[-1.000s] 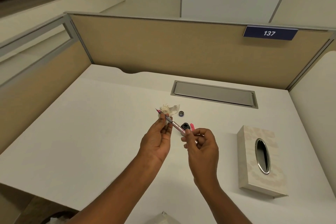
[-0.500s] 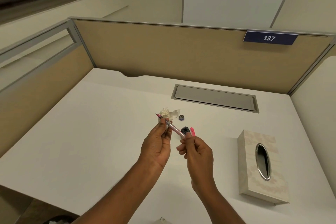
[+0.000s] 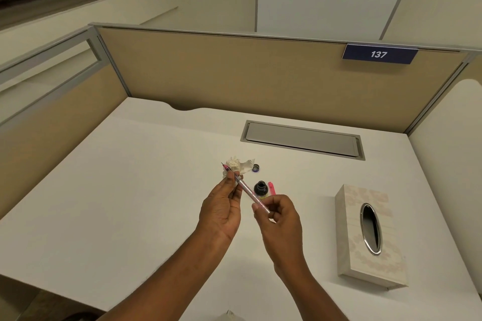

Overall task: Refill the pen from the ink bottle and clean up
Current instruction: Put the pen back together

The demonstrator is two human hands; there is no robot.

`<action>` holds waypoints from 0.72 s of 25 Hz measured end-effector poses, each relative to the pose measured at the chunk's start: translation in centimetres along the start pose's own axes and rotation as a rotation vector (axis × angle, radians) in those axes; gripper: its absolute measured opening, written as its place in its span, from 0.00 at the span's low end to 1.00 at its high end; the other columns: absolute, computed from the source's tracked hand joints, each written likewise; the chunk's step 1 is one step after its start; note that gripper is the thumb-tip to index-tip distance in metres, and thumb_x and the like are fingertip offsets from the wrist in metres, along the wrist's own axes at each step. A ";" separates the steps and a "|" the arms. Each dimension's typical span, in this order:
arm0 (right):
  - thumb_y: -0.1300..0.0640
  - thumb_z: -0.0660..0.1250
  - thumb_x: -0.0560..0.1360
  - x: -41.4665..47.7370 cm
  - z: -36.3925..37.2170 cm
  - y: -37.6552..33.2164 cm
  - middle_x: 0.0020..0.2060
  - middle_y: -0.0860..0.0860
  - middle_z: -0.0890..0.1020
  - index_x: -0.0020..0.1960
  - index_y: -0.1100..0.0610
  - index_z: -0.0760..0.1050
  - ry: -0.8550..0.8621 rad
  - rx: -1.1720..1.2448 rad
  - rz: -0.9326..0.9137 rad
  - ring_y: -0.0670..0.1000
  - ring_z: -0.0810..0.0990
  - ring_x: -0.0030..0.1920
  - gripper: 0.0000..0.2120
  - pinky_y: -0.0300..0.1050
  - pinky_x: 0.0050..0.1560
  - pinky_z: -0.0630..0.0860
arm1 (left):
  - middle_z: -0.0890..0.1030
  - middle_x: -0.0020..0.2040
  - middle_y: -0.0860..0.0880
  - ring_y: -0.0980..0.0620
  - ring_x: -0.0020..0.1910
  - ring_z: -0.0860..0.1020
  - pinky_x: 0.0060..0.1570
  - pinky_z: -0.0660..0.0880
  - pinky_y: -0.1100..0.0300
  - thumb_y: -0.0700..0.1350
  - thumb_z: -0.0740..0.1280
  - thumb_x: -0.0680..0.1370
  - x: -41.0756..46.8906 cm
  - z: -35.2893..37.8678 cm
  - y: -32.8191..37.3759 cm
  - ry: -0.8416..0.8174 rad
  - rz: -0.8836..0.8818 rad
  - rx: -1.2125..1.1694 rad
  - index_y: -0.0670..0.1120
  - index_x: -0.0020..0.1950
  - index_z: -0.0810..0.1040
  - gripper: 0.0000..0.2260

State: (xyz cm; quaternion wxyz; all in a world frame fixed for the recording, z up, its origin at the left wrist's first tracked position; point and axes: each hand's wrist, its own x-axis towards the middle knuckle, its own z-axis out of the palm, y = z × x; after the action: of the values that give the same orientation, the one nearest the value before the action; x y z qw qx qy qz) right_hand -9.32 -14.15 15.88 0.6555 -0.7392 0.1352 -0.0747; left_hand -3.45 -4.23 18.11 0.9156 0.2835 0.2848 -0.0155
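Note:
Both hands hold a slim pink pen [image 3: 247, 191] above the white desk [image 3: 130, 190], its dark nib pointing up and to the left. My left hand [image 3: 221, 206] pinches the pen near the nib end. My right hand [image 3: 280, 216] grips the rear end. Just behind the pen stands the small ink bottle [image 3: 260, 188], open, with dark ink inside. Its round cap [image 3: 256, 168] lies farther back beside a crumpled tissue [image 3: 238, 165]. A pink pen part [image 3: 271, 187] lies right of the bottle.
A pale tissue box [image 3: 370, 237] with an oval metal opening sits at the right. A grey cable hatch [image 3: 302, 139] is set into the desk at the back. Tan partition panels [image 3: 234, 73] close off the back and left sides.
The view has tilted slightly. My right hand has slid a little down and right along the pen's rear end; my left hand keeps its pinch near the nib.

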 end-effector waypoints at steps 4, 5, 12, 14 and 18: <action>0.45 0.57 0.79 0.2 0.0 -0.2 0.32 0.50 0.83 0.41 0.55 0.78 -0.071 0.040 0.135 0.44 0.81 0.33 0.18 0.35 0.36 0.73 | 0.81 0.46 0.43 0.50 0.48 0.80 0.62 0.71 0.55 0.37 0.66 0.74 0.2 0.0 -0.2 -0.002 0.008 -0.004 0.38 0.44 0.80 0.04; 0.42 0.53 0.78 0.2 0.0 -0.3 0.33 0.50 0.83 0.44 0.54 0.77 -0.118 0.020 0.180 0.44 0.81 0.33 0.20 0.34 0.35 0.73 | 0.81 0.46 0.43 0.50 0.48 0.80 0.62 0.71 0.55 0.37 0.66 0.74 0.2 0.0 -0.3 -0.001 0.005 -0.002 0.38 0.45 0.80 0.04; 0.56 0.76 0.68 0.3 -0.7 0.3 0.38 0.45 0.79 0.45 0.49 0.74 0.018 -0.061 0.000 0.43 0.78 0.37 0.12 0.31 0.35 0.74 | 0.81 0.48 0.43 0.51 0.48 0.80 0.60 0.72 0.55 0.37 0.67 0.74 0.7 -0.3 -0.5 0.027 -0.009 0.002 0.39 0.44 0.80 0.03; 0.56 0.73 0.71 0.4 -0.8 0.4 0.35 0.47 0.81 0.39 0.50 0.76 0.050 -0.035 -0.004 0.43 0.79 0.36 0.06 0.33 0.36 0.74 | 0.82 0.47 0.43 0.51 0.48 0.80 0.61 0.72 0.55 0.37 0.67 0.74 0.8 -0.2 -0.5 0.019 -0.013 0.000 0.39 0.44 0.80 0.03; 0.45 0.57 0.79 0.6 -0.4 0.2 0.32 0.49 0.81 0.41 0.55 0.78 -0.048 0.056 0.176 0.44 0.80 0.31 0.18 0.40 0.37 0.75 | 0.81 0.45 0.44 0.51 0.48 0.79 0.62 0.71 0.55 0.37 0.67 0.73 0.8 0.0 -0.6 0.024 -0.006 0.010 0.38 0.44 0.80 0.03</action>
State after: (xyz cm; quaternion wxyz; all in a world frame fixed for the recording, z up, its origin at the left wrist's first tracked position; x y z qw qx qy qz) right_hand -8.88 -14.69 15.73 0.6830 -0.7075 0.1818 -0.0028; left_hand -2.93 -4.65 17.40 0.9107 0.2871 0.2966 -0.0163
